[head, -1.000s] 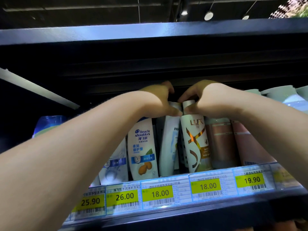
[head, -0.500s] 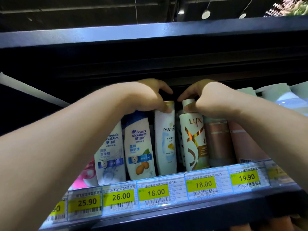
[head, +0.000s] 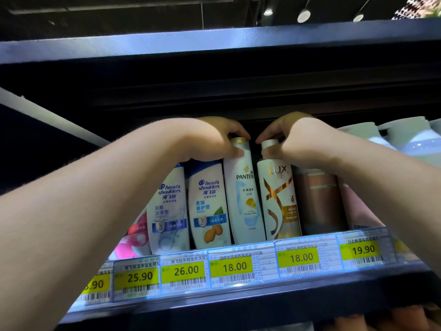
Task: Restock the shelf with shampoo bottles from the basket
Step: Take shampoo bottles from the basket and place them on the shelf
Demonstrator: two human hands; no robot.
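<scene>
Two-handed hold on neighbouring caps at the shelf (head: 238,304) front: left hand (head: 214,139) pinching the gold cap of the white Pantene bottle (head: 245,194), right hand (head: 293,139) curled round the silver cap of the Lux bottle (head: 279,199), Head & Shoulders bottles (head: 207,206) just left of both grips, price tags (head: 235,267) below.

Dim aisle; ceiling spotlights (head: 303,16) glare above; price tags (head: 235,267) brightly lit; shelf recess (head: 214,91) black; edges bowed, soft.

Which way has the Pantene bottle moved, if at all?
Yes. The Pantene bottle has tipped upright: its cap swung left, away from the Lux bottle, judged against the 18.00 price tag below it. The left hand grips its cap.
</scene>
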